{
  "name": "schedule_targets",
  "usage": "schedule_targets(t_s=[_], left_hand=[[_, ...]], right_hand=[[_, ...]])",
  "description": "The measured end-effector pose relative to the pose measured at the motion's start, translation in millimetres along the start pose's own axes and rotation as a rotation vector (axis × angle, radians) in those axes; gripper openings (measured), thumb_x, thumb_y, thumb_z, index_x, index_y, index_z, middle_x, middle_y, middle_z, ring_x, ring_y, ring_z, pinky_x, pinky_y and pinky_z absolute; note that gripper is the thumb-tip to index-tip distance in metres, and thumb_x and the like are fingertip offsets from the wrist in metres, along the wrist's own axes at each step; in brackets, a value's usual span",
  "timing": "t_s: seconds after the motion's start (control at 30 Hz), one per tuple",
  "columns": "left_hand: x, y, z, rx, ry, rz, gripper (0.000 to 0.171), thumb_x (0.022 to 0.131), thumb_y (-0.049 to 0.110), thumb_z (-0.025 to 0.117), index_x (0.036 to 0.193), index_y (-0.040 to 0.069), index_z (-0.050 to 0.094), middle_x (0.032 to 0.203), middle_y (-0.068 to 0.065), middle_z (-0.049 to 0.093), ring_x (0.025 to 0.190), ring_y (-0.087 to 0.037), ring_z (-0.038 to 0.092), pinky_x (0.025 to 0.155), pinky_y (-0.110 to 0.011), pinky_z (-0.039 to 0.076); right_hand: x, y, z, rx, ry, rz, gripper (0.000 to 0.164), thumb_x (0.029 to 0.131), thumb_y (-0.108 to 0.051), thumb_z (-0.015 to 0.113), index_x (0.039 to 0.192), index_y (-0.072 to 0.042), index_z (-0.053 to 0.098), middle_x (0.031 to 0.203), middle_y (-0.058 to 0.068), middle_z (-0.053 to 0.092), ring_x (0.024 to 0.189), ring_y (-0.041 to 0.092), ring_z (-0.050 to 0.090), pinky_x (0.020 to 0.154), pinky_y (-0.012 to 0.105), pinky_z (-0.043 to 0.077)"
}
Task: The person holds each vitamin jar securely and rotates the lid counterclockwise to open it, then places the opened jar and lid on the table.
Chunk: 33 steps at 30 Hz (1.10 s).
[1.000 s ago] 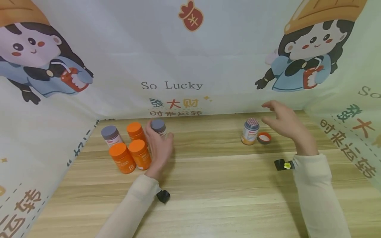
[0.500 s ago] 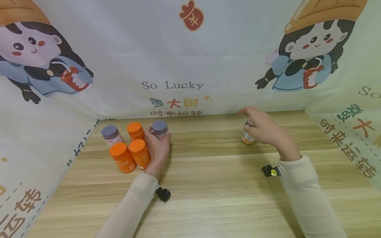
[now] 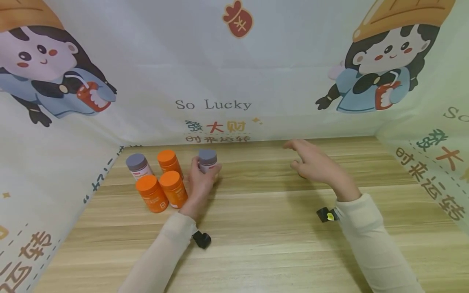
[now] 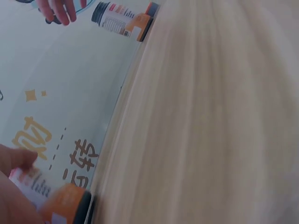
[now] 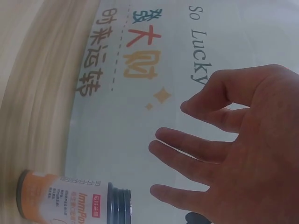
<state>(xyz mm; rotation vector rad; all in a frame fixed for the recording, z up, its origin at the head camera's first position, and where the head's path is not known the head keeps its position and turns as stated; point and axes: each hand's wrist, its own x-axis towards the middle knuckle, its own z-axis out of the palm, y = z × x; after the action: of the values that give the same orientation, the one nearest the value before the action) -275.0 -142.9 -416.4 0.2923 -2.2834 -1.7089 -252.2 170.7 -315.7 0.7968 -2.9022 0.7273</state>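
Note:
My left hand (image 3: 200, 183) grips a supplement bottle with a grey cap (image 3: 207, 158), thumb on its right side and fingers on its left. Close up in the left wrist view, this bottle (image 4: 58, 198) shows a white and orange label. My right hand (image 3: 316, 165) hovers with relaxed fingers and holds nothing. Below it in the right wrist view stands an uncapped bottle (image 5: 70, 196) with a dark threaded neck, apart from the fingers. The hand hides most of that bottle in the head view. A loose cap (image 4: 152, 9) lies behind the uncapped bottle in the left wrist view.
Left of my left hand stand several orange-capped bottles (image 3: 152, 195) and another grey-capped bottle (image 3: 137, 165), grouped closely. A printed cloth (image 3: 157, 81) walls off the back and both sides of the wooden table (image 3: 249, 236).
My left hand has shifted right with the grey-capped bottle, away from the orange ones. My right hand has moved left over the uncapped bottle, covering it and the loose cap in the head view.

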Motion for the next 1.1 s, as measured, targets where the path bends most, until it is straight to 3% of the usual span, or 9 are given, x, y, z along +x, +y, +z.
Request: schedule_targets(t_s=[0.27,0.4,0.53,0.63,0.83,0.93,1.1], left_hand=[[-10.2,9.6,8.4,0.01,-0.186,0.024,0.055,0.083,0.044,0.07,0.13,0.027,0.046,0.114,-0.003,0.058,0.098,-0.022,0.056,0.08,-0.035,0.049],[-15.6,14.8,13.6,0.029,-0.296,0.011,0.051,0.084,0.043,0.069,0.125,0.023,0.047,0.108,-0.005,0.058,0.09,-0.021,0.056,0.07,-0.031,0.051],[-21.5,17.1,19.2,0.015,-0.408,-0.04,0.044,0.081,0.036,0.072,0.114,0.014,0.054,0.098,-0.009,0.06,0.078,-0.02,0.059,0.06,-0.035,0.057],[-27.0,17.5,23.3,0.006,-0.53,-0.067,0.038,0.08,0.028,0.074,0.109,0.01,0.058,0.093,-0.011,0.061,0.07,-0.02,0.06,0.054,-0.041,0.058],[-40.4,23.0,29.2,0.039,-0.763,-0.052,0.047,0.078,0.028,0.078,0.116,0.014,0.054,0.096,-0.012,0.059,0.075,-0.025,0.061,0.053,-0.047,0.057],[-45.5,25.6,31.1,0.062,-0.827,-0.018,0.051,0.077,0.029,0.078,0.119,0.015,0.051,0.1,-0.011,0.059,0.078,-0.025,0.06,0.054,-0.046,0.058],[-53.0,29.3,34.0,0.133,-0.902,0.063,0.051,0.079,0.032,0.077,0.12,0.017,0.051,0.101,-0.01,0.059,0.077,-0.022,0.06,0.052,-0.044,0.058]], right_hand=[[1,-5,5,0.008,-0.03,-0.02,0.048,0.092,-0.01,0.053,0.138,-0.002,0.042,0.142,0.017,0.046,0.13,0.036,0.045,0.107,0.054,0.038],[2,-9,9,0.011,-0.037,-0.055,0.047,0.092,-0.009,0.054,0.137,-0.001,0.043,0.141,0.017,0.047,0.129,0.035,0.046,0.106,0.052,0.04],[4,-11,14,0.002,-0.03,-0.079,0.047,0.09,-0.01,0.055,0.135,-0.001,0.045,0.138,0.017,0.05,0.127,0.034,0.048,0.105,0.051,0.041],[5,-14,19,0.016,-0.03,-0.077,0.046,0.092,-0.016,0.055,0.135,-0.003,0.046,0.135,0.017,0.053,0.125,0.032,0.051,0.104,0.049,0.043],[8,-23,31,0.102,-0.078,-0.028,0.045,0.1,-0.042,0.045,0.133,-0.013,0.047,0.107,0.006,0.067,0.096,0.019,0.064,0.084,0.038,0.053],[10,-27,39,0.046,-0.081,-0.028,0.047,0.099,-0.053,0.04,0.127,-0.016,0.051,0.094,0.001,0.069,0.082,0.013,0.063,0.071,0.032,0.052],[13,-31,53,-0.086,-0.069,-0.053,0.05,0.096,-0.063,0.036,0.112,-0.023,0.061,0.086,-0.006,0.067,0.072,0.01,0.059,0.061,0.027,0.047]])
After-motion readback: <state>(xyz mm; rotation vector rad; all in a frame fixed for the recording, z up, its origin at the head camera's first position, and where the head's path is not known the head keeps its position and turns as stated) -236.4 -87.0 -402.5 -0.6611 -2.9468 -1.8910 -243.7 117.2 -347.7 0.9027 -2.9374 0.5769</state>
